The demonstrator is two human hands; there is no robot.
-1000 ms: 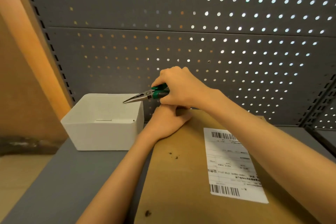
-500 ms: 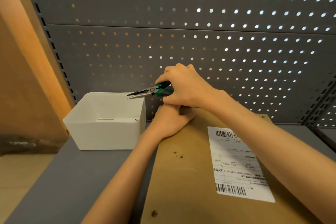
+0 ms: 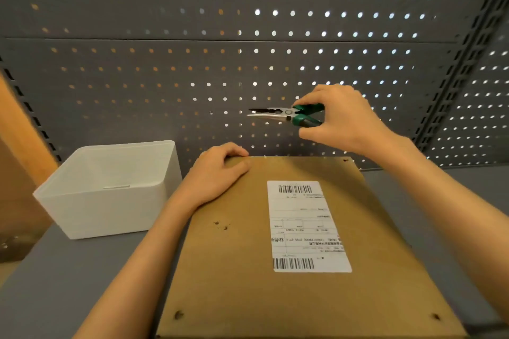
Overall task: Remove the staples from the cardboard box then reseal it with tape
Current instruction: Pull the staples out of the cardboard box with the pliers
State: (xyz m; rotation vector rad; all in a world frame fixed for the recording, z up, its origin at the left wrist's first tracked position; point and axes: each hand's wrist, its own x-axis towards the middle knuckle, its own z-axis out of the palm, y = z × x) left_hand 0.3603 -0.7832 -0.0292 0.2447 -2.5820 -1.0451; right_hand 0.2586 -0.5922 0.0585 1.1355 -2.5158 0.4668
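While the cardboard box (image 3: 303, 242) lies flat on the grey bench (image 3: 55, 283) closest to the viewer, its top face shows small torn holes near the front corners, at the left middle and at the far right corner, and no staple can be made out in them. A white shipping label (image 3: 305, 226) sits on the box, right of its centre. At the box's far left corner the left hand (image 3: 217, 170) rests palm down with its fingers curled over the far edge, pinning the box. Above and just beyond the box's far edge, the right hand (image 3: 341, 118) grips the green handles of the needle-nose pliers (image 3: 286, 114), the nose pointing left with its tips slightly parted; whether a staple sits between them is too small to tell.

To do this step well, I judge the pliers should bite a staple crown squarely and pull straight up while the left hand keeps pressing down, so the card does not tear further. Any pulled staple could go in the white bin (image 3: 110, 190), which stands just left of the box.

Beyond the box the perforated back panel (image 3: 248, 63) rises close behind its far edge, so room there is tight; the air above the box is open
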